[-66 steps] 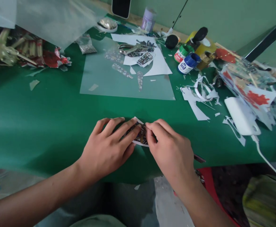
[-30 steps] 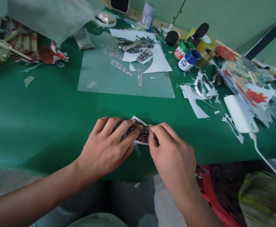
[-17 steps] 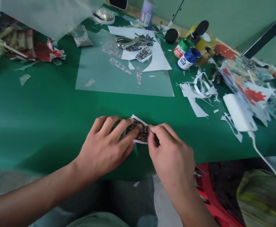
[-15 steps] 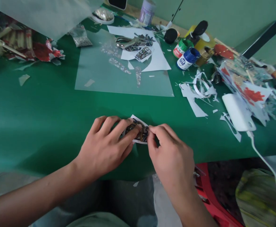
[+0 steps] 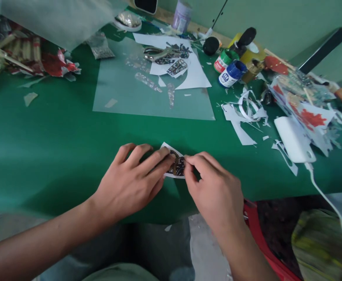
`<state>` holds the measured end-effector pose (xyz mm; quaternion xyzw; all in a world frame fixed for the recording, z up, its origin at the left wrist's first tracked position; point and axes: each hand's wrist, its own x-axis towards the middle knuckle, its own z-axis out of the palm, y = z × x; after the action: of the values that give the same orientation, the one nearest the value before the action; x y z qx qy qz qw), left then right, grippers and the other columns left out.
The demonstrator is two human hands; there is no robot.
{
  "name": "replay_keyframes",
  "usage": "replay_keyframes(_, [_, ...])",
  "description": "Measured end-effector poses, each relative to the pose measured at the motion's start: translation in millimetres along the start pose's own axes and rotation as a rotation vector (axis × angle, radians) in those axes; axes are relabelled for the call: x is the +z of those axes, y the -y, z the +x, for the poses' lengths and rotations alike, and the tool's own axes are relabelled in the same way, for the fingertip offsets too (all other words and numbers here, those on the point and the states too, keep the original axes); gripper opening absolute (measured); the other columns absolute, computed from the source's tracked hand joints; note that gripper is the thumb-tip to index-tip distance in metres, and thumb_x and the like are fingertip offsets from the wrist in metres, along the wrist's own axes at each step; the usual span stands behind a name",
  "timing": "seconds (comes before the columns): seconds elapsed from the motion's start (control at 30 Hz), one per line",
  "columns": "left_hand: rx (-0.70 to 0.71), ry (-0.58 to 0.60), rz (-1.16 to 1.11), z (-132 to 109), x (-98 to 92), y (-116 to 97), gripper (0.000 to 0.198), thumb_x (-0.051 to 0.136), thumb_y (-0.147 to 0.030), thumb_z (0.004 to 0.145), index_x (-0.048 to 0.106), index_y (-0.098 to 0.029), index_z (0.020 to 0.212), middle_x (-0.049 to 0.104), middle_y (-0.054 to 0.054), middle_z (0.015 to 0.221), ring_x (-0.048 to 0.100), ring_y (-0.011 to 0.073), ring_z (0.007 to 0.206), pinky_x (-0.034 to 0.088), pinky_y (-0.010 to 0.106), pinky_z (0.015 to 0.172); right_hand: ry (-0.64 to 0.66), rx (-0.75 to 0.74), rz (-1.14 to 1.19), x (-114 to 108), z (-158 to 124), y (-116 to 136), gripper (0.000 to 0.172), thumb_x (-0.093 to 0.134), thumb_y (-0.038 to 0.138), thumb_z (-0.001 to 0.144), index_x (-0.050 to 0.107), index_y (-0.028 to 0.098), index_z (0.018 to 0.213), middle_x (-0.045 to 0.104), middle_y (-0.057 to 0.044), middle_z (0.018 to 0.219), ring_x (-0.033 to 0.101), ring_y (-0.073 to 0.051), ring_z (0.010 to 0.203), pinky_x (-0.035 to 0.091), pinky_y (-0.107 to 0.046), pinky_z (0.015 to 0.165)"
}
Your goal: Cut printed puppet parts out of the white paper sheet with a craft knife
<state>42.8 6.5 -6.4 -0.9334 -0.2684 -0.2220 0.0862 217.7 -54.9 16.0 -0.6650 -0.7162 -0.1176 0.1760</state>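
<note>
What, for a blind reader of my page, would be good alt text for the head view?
A person's left hand rests partly on a small, dark-patterned, white-edged piece, the right hand at its right edge, on a smooth green tabletop. Beyond lies a rectangular translucent sheet bearing white paper.

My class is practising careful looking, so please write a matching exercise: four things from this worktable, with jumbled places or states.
Things:
1. Small blue jar with a white label
2. Dark, brown-banded patterned piece with a white paper edge
3. Translucent rectangular sheet
4. White, block-shaped plastic device

Places or states:
A. Lying under cut white paper
B. With a white cable at its near end
C. Next to the small green jar with a red label
D. Partly covered by the left hand

Pairs: 1-C, 2-D, 3-A, 4-B
</note>
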Motion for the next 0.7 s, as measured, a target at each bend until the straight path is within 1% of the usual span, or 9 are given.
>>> replay_keyframes(0.07, [0.019,0.019,-0.019,0,-0.5,1,0.034,0.050,-0.024,0.094,0.061,-0.019,0.126,0.064,-0.001,0.130,0.056,0.0265,0.106,0.042,0.043,0.084,-0.013,-0.105,0.008,1,3,-10,0.012,0.055,0.016,0.092,0.064,0.017,0.083,0.069,0.001,0.081,0.056,-0.007,0.057,0.034,-0.021,0.047])
replay_keyframes(0.13, [0.017,0.033,-0.027,-1,-1.1,1,0.035,0.049,-0.024,0.094,0.059,-0.020,0.128,0.062,-0.002,0.132,0.056,0.0265,0.108,0.041,0.043,0.086,-0.023,-0.213,0.020,1,6,-19,0.011,0.055,0.014,0.091,0.065,0.016,0.086,0.070,0.000,0.081,0.059,-0.006,0.061,0.036,-0.019,0.050])
replay_keyframes(0.2, [0.011,0.041,-0.032,-1,-1.4,1,0.036,0.049,-0.025,0.094,0.058,-0.023,0.130,0.062,-0.003,0.132,0.056,0.0265,0.108,0.041,0.044,0.085,-0.030,-0.267,0.052,2,7,-25,0.012,0.054,0.012,0.091,0.065,0.016,0.086,0.071,-0.001,0.081,0.058,-0.006,0.061,0.037,-0.019,0.051])
replay_keyframes(0.3, [0.005,0.046,-0.038,0,-1.5,1,0.037,0.051,-0.025,0.094,0.057,-0.025,0.131,0.062,-0.003,0.133,0.056,0.0262,0.108,0.042,0.044,0.085,-0.052,-0.222,0.143,5,7,-29,0.013,0.055,0.012,0.091,0.064,0.017,0.084,0.070,-0.002,0.079,0.058,-0.007,0.059,0.038,-0.019,0.050])
replay_keyframes(0.4, [0.000,0.042,-0.038,1,-1.6,1,0.037,0.052,-0.025,0.094,0.058,-0.025,0.130,0.063,-0.003,0.131,0.056,0.0257,0.108,0.042,0.044,0.084,-0.060,-0.156,0.228,8,5,-28,0.011,0.056,0.011,0.090,0.064,0.016,0.085,0.070,-0.003,0.079,0.061,-0.009,0.062,0.040,-0.020,0.050])
replay_keyframes(0.5, [-0.004,0.028,-0.029,2,-2.0,-1,0.035,0.053,-0.024,0.093,0.060,-0.025,0.127,0.065,-0.002,0.128,0.056,0.0255,0.105,0.042,0.042,0.081,-0.041,-0.140,0.249,8,4,-26,0.011,0.055,0.011,0.090,0.065,0.016,0.086,0.069,-0.003,0.080,0.062,-0.009,0.064,0.041,-0.021,0.051])
replay_keyframes(0.6, [-0.022,-0.002,-0.004,3,-1.7,-4,0.031,0.056,-0.023,0.090,0.063,-0.024,0.121,0.068,0.000,0.117,0.057,0.0256,0.095,0.041,0.041,0.075,-0.028,-0.109,0.211,4,5,-24,0.011,0.055,0.012,0.091,0.065,0.015,0.087,0.069,-0.003,0.081,0.059,-0.008,0.060,0.042,-0.021,0.051])
replay_keyframes(0.7, [-0.036,-0.032,0.019,4,-0.2,-7,0.030,0.058,-0.024,0.087,0.066,-0.023,0.116,0.070,0.004,0.100,0.055,0.0248,0.083,0.039,0.040,0.069,-0.040,-0.089,0.159,0,8,-22,0.011,0.056,0.014,0.091,0.066,0.015,0.087,0.069,-0.003,0.081,0.058,-0.008,0.058,0.042,-0.021,0.052])
